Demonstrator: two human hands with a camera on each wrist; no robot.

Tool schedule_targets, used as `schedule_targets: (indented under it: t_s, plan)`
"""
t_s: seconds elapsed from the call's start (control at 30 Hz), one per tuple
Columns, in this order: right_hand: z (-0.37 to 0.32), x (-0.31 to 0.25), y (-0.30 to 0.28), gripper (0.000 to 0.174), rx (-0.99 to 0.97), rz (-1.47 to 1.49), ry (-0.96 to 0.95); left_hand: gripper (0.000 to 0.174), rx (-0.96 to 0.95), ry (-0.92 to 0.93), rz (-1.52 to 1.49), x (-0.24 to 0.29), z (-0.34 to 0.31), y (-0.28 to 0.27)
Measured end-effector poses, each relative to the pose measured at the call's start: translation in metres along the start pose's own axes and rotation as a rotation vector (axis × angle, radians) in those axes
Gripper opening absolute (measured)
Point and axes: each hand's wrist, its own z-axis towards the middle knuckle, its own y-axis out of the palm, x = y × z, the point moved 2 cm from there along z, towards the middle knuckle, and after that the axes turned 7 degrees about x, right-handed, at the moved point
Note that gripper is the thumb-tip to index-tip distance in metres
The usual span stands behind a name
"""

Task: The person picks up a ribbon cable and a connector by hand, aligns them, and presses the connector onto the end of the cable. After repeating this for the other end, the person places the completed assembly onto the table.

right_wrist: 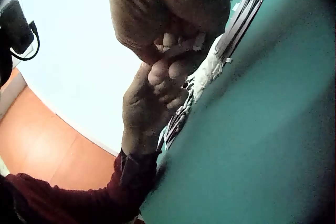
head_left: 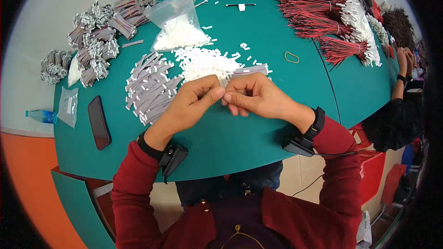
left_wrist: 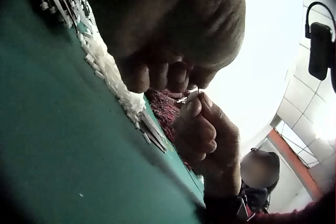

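Note:
Both hands meet fingertip to fingertip above the table, just in front of a heap of white connectors (head_left: pixel 205 64). The right hand (head_left: pixel 263 97) curls round a short grey flat cable (right_wrist: pixel 181 50) with a white end, which shows inside its palm in the right wrist view. Thumb and forefinger of the left hand (head_left: pixel 194 103) pinch at the cable's other end, mostly hidden by the fingertips. Left of the heap lie many loose grey cables (head_left: pixel 150 87) with white ends; a few more (head_left: pixel 251 70) lie behind the right hand.
An open plastic bag of connectors (head_left: pixel 177 30) stands behind the heap. Bundled grey cables (head_left: pixel 94 41) are at back left, red wire bundles (head_left: pixel 318 14) at back right. A phone (head_left: pixel 99 122), a bottle (head_left: pixel 42 116) and a rubber band (head_left: pixel 291 57) also lie there. Another person's arm (head_left: pixel 400 80) is far right.

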Motion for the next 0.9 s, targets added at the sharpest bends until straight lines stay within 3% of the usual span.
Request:
schedule_targets:
  t_s: [0.17,0.27,0.37,0.47,0.77,0.9]
  plan:
    - [-0.001,0.0,0.0,0.024,-0.016,0.088,0.024,0.029,0.192,0.041,0.033,-0.005,0.001,-0.006]
    - [0.002,-0.003,-0.005,0.028,0.034,0.186,0.052,0.029,0.259,0.042,-0.093,0.002,0.0,-0.022]
    - [0.002,-0.006,-0.009,0.036,0.168,0.282,0.124,0.027,0.27,0.067,-0.132,0.006,0.0,-0.032]
    - [0.004,-0.003,-0.015,0.034,0.123,0.333,0.105,0.027,0.282,0.066,-0.117,0.006,0.0,-0.037]
    - [-0.005,-0.01,-0.005,0.025,0.088,-0.033,-0.11,0.027,0.38,0.048,-0.101,0.001,0.002,-0.035]
    - [-0.001,-0.011,-0.013,0.024,0.176,0.032,-0.069,0.028,0.392,0.092,-0.071,0.01,-0.005,-0.038]
